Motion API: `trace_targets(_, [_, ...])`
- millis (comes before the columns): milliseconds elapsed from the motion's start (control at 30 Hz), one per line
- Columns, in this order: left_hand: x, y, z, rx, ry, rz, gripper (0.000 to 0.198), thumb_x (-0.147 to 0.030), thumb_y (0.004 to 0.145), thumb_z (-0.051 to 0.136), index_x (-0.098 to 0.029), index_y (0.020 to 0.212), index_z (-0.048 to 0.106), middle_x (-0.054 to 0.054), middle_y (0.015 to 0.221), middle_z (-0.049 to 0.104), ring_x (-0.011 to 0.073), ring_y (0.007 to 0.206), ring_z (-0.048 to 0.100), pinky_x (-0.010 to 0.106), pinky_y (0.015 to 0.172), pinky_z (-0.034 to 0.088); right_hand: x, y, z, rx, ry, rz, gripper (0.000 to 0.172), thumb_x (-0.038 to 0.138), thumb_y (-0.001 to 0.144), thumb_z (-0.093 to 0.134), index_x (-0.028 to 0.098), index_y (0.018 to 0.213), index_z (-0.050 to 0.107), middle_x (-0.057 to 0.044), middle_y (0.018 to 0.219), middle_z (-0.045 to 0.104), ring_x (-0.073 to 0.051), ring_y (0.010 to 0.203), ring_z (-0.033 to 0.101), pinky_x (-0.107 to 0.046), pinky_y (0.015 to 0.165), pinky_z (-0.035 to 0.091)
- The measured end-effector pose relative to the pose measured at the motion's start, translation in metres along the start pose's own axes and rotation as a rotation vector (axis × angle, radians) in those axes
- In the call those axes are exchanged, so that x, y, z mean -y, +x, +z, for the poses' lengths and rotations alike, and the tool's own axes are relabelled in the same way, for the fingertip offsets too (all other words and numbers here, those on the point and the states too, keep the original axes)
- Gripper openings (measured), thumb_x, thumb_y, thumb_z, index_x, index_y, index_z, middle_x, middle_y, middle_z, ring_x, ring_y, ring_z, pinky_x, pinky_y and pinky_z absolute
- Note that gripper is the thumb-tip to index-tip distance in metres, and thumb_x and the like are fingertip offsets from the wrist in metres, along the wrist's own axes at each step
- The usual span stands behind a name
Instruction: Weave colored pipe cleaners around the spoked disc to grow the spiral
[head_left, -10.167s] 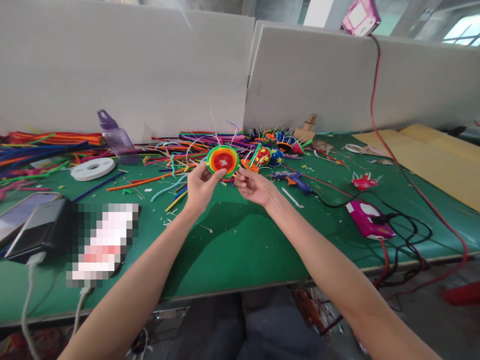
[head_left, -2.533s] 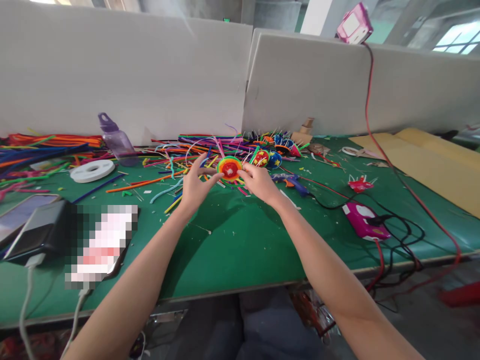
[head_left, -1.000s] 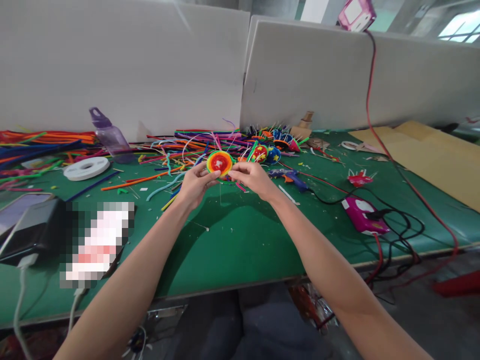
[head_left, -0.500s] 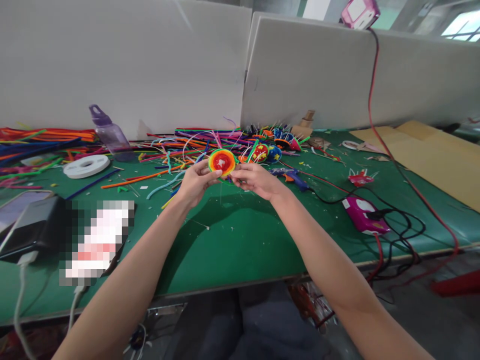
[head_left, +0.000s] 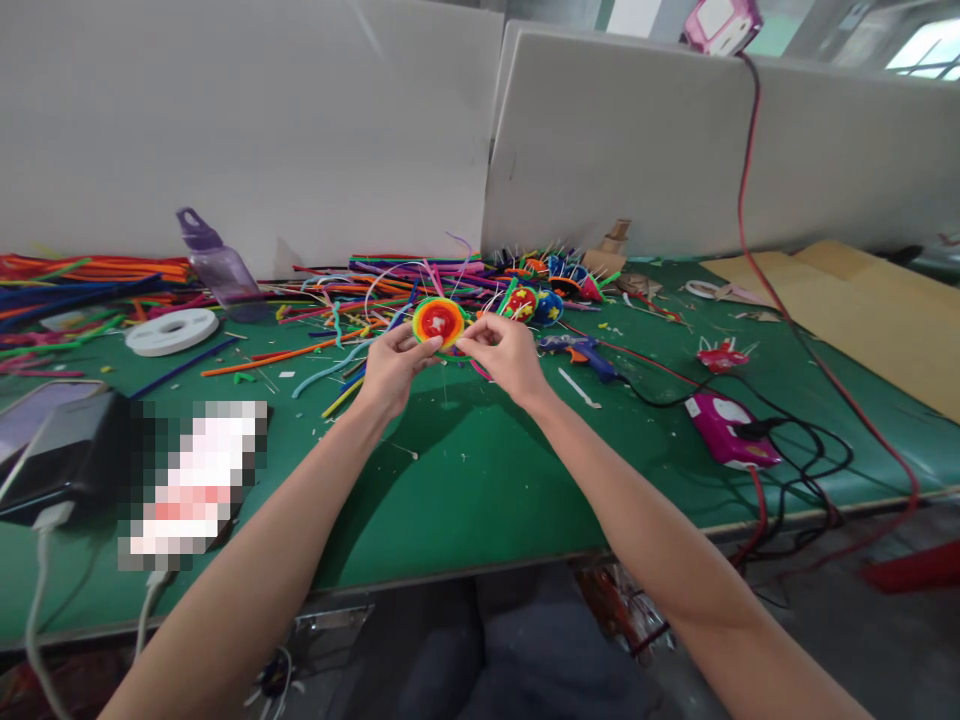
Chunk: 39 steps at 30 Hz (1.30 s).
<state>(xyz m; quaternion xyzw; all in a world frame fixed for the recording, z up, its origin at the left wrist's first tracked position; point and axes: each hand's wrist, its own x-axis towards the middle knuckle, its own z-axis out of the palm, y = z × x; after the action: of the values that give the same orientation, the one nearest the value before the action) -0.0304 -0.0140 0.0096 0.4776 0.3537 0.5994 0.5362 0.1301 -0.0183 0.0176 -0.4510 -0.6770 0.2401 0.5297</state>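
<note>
A round disc of coiled pipe cleaners (head_left: 439, 322), red in the middle with orange, yellow and green rings around it, is held above the table. My left hand (head_left: 394, 368) grips its lower left edge, thumb on the front. At the right edge, my right hand (head_left: 506, 358) has thumb and index finger pinched together at the rim; any small piece between them is too small to make out. Behind the hands lies a heap of colourful pipe cleaners (head_left: 360, 275). Just beyond the right hand sits a red ball with yellow stars (head_left: 519, 303).
A blue glue gun (head_left: 589, 357) lies right of the hands, its cord leading to a magenta power socket (head_left: 731, 430). At left are a white spool (head_left: 172, 332), a purple bottle (head_left: 223, 270), a phone (head_left: 195, 480) and a black box (head_left: 67, 455). Grey panels (head_left: 247, 120) stand behind.
The disc has shifted slightly left with my left hand. My right hand has turned and drawn its fingers into a pinch at the rim. A white strip on the table beside it now shows.
</note>
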Motion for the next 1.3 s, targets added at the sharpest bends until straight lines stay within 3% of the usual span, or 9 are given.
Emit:
trace_targets(67, [0.001,-0.001,0.001,-0.003,-0.025,-0.025,0.036,-0.026,0.054,0.087,-0.017,0.086,0.072,0.003,0.078,0.074,0.0148,0.069,0.068,0.026,0.066,0.053,0.002,-0.005,0.003,-0.059,-0.223,-0.181,0.015,0.015,0.081,0.059,0.020,0.068,0.055,0.002,0.062,0.049,-0.013,0.063,0.047,-0.028,0.063,0.038])
trace_targets(167, [0.003,-0.002,0.003,-0.007,-0.084,-0.098,0.032,-0.024,0.055,0.086,-0.016,0.083,0.072,0.003,0.077,0.073,0.0128,0.068,0.067,0.025,0.069,0.054,0.005,-0.009,0.001,0.008,-0.500,-0.388,0.021,0.014,0.087,0.051,0.021,0.067,0.053,-0.004,0.070,0.056,-0.018,0.075,0.053,-0.031,0.066,0.038])
trace_targets(300, [0.003,-0.002,0.004,-0.046,-0.114,-0.166,0.028,-0.020,0.054,0.085,-0.016,0.077,0.071,0.002,0.077,0.072,0.0119,0.068,0.065,0.025,0.069,0.054,0.004,-0.008,-0.002,0.108,-0.585,-0.462,0.024,0.016,0.091,0.046,0.021,0.070,0.056,-0.005,0.070,0.058,-0.019,0.079,0.054,-0.031,0.064,0.037])
trace_targets(433, [0.001,0.000,0.001,-0.036,0.049,-0.038,0.034,-0.024,0.052,0.086,-0.016,0.082,0.071,0.004,0.080,0.073,0.0143,0.070,0.066,0.026,0.065,0.051,-0.006,0.000,-0.003,0.118,-0.254,-0.174,0.008,0.023,0.084,0.059,0.021,0.076,0.057,0.001,0.063,0.056,-0.014,0.063,0.051,-0.026,0.059,0.037])
trace_targets(600, [-0.002,0.003,-0.007,0.050,0.129,0.100,0.034,-0.027,0.058,0.084,-0.017,0.088,0.072,0.004,0.084,0.074,0.0140,0.072,0.066,0.024,0.064,0.050,-0.008,0.009,-0.013,0.309,0.291,0.320,0.023,0.033,0.088,0.055,0.018,0.070,0.055,0.001,0.062,0.056,-0.007,0.048,0.042,-0.023,0.045,0.029])
trace_targets(800, [-0.002,0.004,-0.008,0.092,0.127,0.076,0.037,-0.028,0.056,0.086,-0.017,0.088,0.072,0.005,0.085,0.074,0.0149,0.073,0.066,0.025,0.065,0.051,-0.008,0.010,-0.019,0.403,0.421,0.390,0.013,0.029,0.075,0.069,0.017,0.075,0.064,0.007,0.052,0.040,-0.006,0.047,0.029,-0.024,0.044,0.020])
trace_targets(967, [-0.001,0.003,-0.007,0.097,0.122,0.066,0.038,-0.026,0.054,0.086,-0.017,0.087,0.073,0.004,0.082,0.074,0.0150,0.071,0.066,0.027,0.065,0.051,-0.013,0.010,-0.015,0.414,0.424,0.436,0.016,0.030,0.070,0.071,0.017,0.078,0.066,0.008,0.050,0.038,-0.006,0.045,0.026,-0.024,0.045,0.017])
trace_targets(1133, [0.001,0.003,-0.008,0.071,0.095,0.057,0.034,-0.025,0.056,0.085,-0.018,0.087,0.073,0.003,0.080,0.074,0.0133,0.068,0.065,0.025,0.062,0.050,-0.008,0.007,-0.006,0.241,0.183,0.209,0.010,0.026,0.073,0.066,0.017,0.071,0.061,0.005,0.056,0.047,-0.008,0.051,0.037,-0.025,0.051,0.028])
trace_targets(1300, [0.004,0.003,-0.005,0.024,0.070,-0.002,0.033,-0.025,0.053,0.087,-0.016,0.083,0.072,0.004,0.078,0.074,0.0151,0.068,0.067,0.026,0.063,0.052,-0.005,-0.004,0.006,-0.006,-0.348,-0.085,0.007,0.014,0.073,0.059,0.019,0.072,0.055,0.003,0.060,0.050,-0.012,0.057,0.043,-0.027,0.057,0.031])
